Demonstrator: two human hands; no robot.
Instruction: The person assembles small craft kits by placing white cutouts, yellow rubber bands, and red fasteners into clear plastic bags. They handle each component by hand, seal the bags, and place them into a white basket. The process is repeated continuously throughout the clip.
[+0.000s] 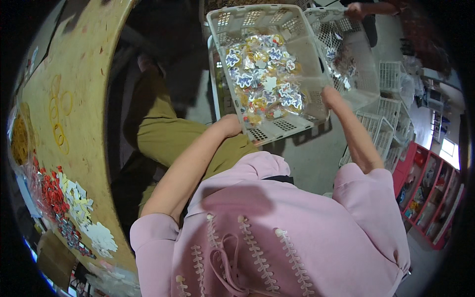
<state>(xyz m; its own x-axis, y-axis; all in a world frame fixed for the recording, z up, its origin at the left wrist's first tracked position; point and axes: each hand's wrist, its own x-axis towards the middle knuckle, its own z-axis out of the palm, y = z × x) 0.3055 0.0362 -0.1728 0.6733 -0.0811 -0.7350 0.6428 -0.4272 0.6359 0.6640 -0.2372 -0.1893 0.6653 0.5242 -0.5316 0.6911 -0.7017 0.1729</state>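
A white plastic crate (316, 74) with perforated walls is tilted in front of me. Inside it lie many small clear packets (269, 81) with yellow, red and blue-white pieces. My left hand (230, 125) grips the crate's near left edge, its fingers mostly hidden behind the wall. On the right side, my right hand (331, 98) is closed on the crate's rim, with the fingertips out of sight. Just beyond it stands a second pale crate (363, 74) holding shiny packets (341, 64). Another person's hand (354, 11) is at that crate's far rim.
At my left runs a worn yellow table (84, 123) with yellow rings (59, 133), red pieces (52, 193) and white pieces (101, 237). More white crates (376, 131) stand on the floor at right. A red shelf unit (430, 193) is farther right.
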